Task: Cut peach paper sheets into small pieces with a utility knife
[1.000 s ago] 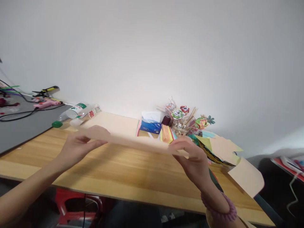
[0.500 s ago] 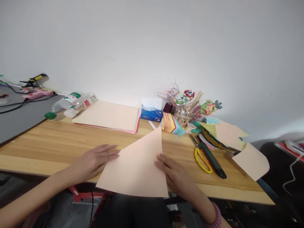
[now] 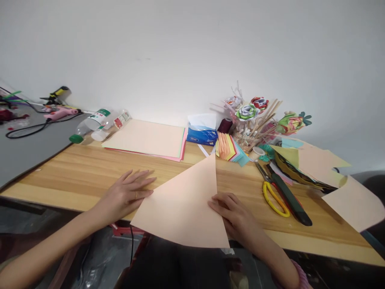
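Steadying the pale paper point(image 3: 186, 208) left of the scissors point(image 3: 266, 185), my left hand point(image 3: 123, 196) spreads along its far edge; my right hand point(image 3: 231, 210) curls over its scissors-side edge, pinch unclear. I'd press lightly, evenly, lest it buckle.
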`<state>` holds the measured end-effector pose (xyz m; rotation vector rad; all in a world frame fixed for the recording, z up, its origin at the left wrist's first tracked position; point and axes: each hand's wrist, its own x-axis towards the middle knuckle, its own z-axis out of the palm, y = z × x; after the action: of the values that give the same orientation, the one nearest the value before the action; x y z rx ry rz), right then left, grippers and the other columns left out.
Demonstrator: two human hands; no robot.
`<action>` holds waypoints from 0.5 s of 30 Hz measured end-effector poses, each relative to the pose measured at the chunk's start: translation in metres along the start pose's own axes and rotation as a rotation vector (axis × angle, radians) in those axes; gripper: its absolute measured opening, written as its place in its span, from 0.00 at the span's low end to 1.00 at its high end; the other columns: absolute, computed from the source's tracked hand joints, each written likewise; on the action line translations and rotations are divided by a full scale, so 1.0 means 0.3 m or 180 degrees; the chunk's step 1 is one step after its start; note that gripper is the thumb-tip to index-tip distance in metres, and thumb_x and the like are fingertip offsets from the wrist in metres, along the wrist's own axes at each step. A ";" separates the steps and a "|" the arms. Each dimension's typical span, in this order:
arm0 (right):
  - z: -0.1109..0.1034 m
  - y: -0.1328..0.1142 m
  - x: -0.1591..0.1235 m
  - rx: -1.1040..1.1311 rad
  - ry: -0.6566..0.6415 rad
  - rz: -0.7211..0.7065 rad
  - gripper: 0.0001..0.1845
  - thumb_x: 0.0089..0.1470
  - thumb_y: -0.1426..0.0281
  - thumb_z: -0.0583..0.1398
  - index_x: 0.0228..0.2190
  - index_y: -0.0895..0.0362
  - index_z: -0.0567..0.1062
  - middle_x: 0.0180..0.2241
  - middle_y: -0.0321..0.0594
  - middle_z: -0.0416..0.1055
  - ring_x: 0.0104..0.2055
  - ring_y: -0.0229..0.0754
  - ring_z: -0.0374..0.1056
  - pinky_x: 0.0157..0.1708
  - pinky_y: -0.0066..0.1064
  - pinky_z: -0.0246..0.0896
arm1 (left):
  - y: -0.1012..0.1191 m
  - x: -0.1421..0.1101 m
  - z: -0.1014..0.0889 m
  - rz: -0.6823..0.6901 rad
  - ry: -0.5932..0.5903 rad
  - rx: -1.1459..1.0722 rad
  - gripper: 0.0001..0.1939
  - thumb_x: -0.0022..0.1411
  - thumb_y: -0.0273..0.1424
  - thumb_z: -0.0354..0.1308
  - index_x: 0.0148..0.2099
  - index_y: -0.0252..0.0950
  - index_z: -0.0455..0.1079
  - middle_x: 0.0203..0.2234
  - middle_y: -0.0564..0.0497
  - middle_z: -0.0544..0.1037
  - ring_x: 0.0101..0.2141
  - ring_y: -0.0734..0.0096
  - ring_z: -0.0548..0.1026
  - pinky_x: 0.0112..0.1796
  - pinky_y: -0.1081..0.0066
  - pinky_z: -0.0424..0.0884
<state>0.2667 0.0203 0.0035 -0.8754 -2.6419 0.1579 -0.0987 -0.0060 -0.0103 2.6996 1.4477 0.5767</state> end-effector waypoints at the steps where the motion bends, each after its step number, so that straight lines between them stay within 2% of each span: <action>1: -0.003 -0.002 0.003 0.0002 0.0010 0.0011 0.21 0.54 0.79 0.54 0.49 0.55 0.70 0.45 0.48 0.69 0.47 0.46 0.63 0.44 0.40 0.65 | 0.001 0.004 0.005 -0.0045 0.0096 -0.0093 0.12 0.64 0.35 0.50 0.45 0.49 0.74 0.52 0.53 0.71 0.58 0.58 0.59 0.54 0.51 0.53; 4: -0.007 -0.004 0.003 0.0013 0.0028 0.0058 0.20 0.54 0.78 0.53 0.47 0.55 0.71 0.44 0.47 0.70 0.46 0.46 0.64 0.42 0.40 0.66 | -0.007 0.016 0.027 -0.0090 0.0519 -0.0516 0.10 0.62 0.34 0.54 0.35 0.44 0.77 0.43 0.50 0.77 0.53 0.59 0.65 0.50 0.57 0.62; 7: 0.003 -0.004 -0.001 0.0050 0.0149 0.0122 0.17 0.55 0.77 0.53 0.46 0.55 0.73 0.45 0.46 0.71 0.46 0.46 0.65 0.41 0.39 0.67 | -0.017 0.022 0.042 -0.0228 0.0769 -0.0785 0.09 0.59 0.35 0.58 0.29 0.42 0.77 0.36 0.49 0.77 0.48 0.60 0.68 0.46 0.62 0.65; 11: 0.027 -0.009 0.008 0.0122 0.0508 0.0513 0.11 0.58 0.71 0.54 0.35 0.54 0.77 0.39 0.42 0.74 0.42 0.43 0.68 0.39 0.35 0.67 | -0.001 0.026 0.033 -0.0465 0.0729 -0.0913 0.10 0.57 0.36 0.59 0.25 0.40 0.74 0.35 0.49 0.74 0.45 0.61 0.67 0.45 0.63 0.64; 15: 0.038 -0.019 0.026 0.0074 0.0597 0.0735 0.13 0.59 0.68 0.53 0.32 0.55 0.77 0.34 0.42 0.74 0.38 0.44 0.69 0.35 0.34 0.66 | 0.027 0.034 0.017 -0.0625 0.0631 -0.1140 0.07 0.53 0.38 0.62 0.31 0.40 0.73 0.38 0.50 0.74 0.45 0.61 0.67 0.46 0.62 0.63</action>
<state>0.2535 0.0203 -0.0036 -1.1284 -2.3581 0.1551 -0.0856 -0.0017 -0.0104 2.2510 1.4610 1.0026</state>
